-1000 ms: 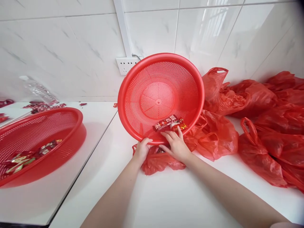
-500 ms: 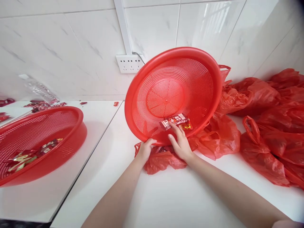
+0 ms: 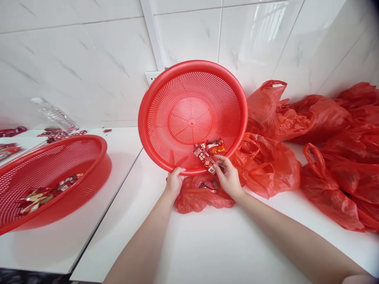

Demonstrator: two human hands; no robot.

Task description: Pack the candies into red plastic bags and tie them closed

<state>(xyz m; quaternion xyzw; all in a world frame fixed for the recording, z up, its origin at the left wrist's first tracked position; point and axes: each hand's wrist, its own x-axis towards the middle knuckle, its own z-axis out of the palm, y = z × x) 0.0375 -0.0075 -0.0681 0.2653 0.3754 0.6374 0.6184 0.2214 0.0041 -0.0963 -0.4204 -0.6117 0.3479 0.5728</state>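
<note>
We've got the left hand [image 3: 174,183] clamped on the lower rim of the red mesh basket [image 3: 177,98], approx 7 o'clock on its circle: thumb hooked over the lip, other fingers behind it, hidden. Basket's tipped up on edge, open face toward us, lower rim over a crumpled red bag [image 3: 195,199] on the white counter [image 3: 222,244].

Our right hand [image 3: 229,179] sits at the rim's 5 o'clock, thumb & fingertips pinched narrow on the lower end of a long red packet [image 3: 204,157]. That packet slants up toward 11 o'clock inside the basket, low on the mesh wall. A smaller red-and-gold packet [image 3: 216,147] lies just beside it at 1 o'clock; touching or not, can't tell. Sth small & wrapped shows in the bag's mouth btw our two hands.

At 9 o'clock of the view, a 2nd basket [image 3: 74,157] sits on the neighbouring counter w/ a few loose packets [image 3: 38,195] in it. From 2 to 4 o'clock, a heap of red bags [image 3: 325,157] runs along the tiled wall.
</note>
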